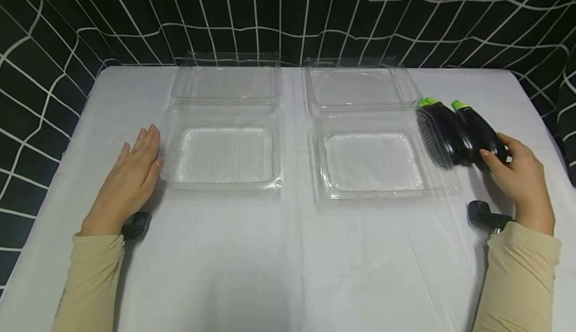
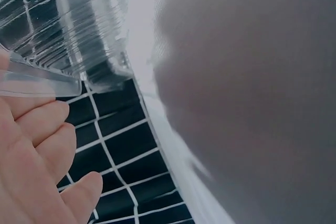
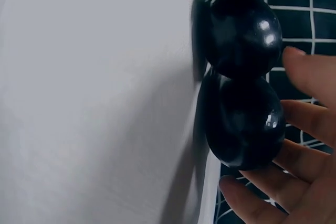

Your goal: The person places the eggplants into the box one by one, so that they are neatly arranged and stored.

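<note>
My left hand (image 1: pixel 130 179) lies with straight fingers along the left side of a clear plastic clamshell box (image 1: pixel 227 184), whose lid (image 1: pixel 227 84) is raised at the back. In the left wrist view, the fingertips pass behind the box's edge. At the right, my right hand (image 1: pixel 524 177) is at the lower end of the rightmost eggplant (image 1: pixel 479 127), thumb on one side and fingers on the other. The right wrist view has its fingers loosely spread against this glossy dark eggplant (image 3: pixel 247 124). Two more eggplants (image 1: pixel 447 132) lie beside it, partly behind a second clamshell box's clear wall.
The second clear clamshell box (image 1: pixel 373 194) has its lid (image 1: pixel 355 87) raised too. A white cloth covers the table (image 1: pixel 297 257). Dark fabric with white netting (image 1: pixel 288 17) rises behind and at both sides. Each wrist carries a small black camera (image 1: pixel 483 214).
</note>
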Available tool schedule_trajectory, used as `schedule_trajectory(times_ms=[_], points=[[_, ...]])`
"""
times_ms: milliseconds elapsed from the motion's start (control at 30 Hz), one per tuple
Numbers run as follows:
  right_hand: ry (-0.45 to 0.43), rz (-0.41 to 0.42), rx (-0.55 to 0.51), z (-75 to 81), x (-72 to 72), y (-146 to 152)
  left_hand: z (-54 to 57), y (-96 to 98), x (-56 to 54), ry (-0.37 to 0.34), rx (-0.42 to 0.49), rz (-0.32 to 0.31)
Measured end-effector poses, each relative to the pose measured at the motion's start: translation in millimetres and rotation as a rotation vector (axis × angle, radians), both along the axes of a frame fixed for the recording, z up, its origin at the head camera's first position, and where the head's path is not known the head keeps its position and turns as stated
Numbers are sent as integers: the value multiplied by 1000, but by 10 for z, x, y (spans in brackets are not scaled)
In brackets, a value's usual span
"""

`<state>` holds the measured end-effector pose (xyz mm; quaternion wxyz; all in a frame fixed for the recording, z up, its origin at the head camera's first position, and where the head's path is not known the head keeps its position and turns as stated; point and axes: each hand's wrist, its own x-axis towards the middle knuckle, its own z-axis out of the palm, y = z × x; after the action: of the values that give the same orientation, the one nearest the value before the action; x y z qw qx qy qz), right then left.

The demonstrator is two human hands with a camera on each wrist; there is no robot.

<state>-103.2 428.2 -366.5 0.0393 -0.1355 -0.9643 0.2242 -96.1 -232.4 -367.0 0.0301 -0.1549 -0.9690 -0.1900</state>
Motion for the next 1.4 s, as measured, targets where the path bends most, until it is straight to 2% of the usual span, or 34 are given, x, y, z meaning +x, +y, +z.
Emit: schedule_trajectory(times_ms=[467,867,1033,1167,1333,1400], points=[[47,-37,-13,-40,-19,-2,-6,-19,63,38,3,-19],[-7,-135,-37,-81,-16,31,-55,-23,44,51,29,-23],[17,-188,-50,-107,30,92,-69,-4,44,53,32,-31],[58,-241,-106,-90,43,102,-74,0,53,54,32,-28],[105,-311,-180,-67,5,99,-70,-12,43,62,24,-24],[131,-329,-191,-110,-33,169,-66,-17,38,64,24,-21]])
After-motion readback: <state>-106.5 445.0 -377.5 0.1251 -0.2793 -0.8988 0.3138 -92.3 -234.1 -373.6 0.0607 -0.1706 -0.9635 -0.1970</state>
